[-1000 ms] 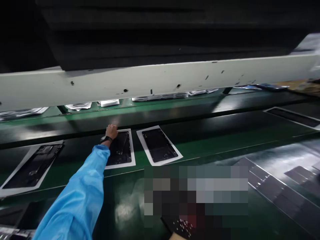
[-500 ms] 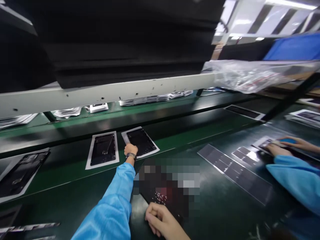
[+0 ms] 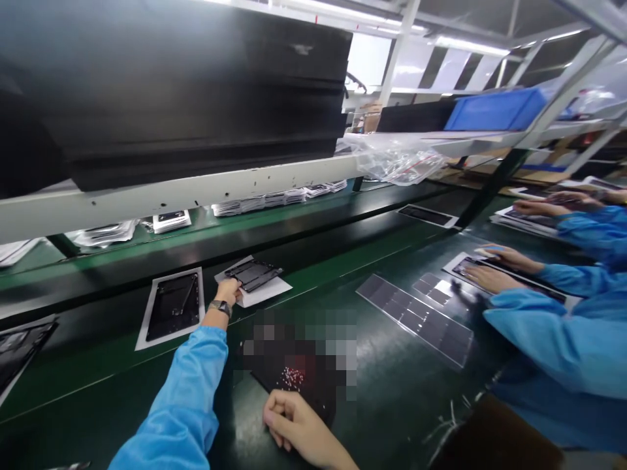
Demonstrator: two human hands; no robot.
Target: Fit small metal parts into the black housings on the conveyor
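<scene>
The left hand [image 3: 229, 291] is closing around the near left corner of a black panel [image 3: 253, 274] on its white sheet [image 3: 267, 292], lifting it off the far belt [image 3: 313, 261]; it looks thin, stiff and fragile, best gripped by edges; the right hand [image 3: 294, 424] is resting curled, holding nothing, beside a dark tray [image 3: 294, 385].

A glossy dark green tabletop [image 3: 401, 398] runs beneath a white shelf rail [image 3: 196, 189] stacked with black trays [image 3: 186, 98], while metal racking [image 3: 539, 111], a blue bin [image 3: 494, 109] and bright ceiling lights [image 3: 470, 46] fill the far side.
</scene>
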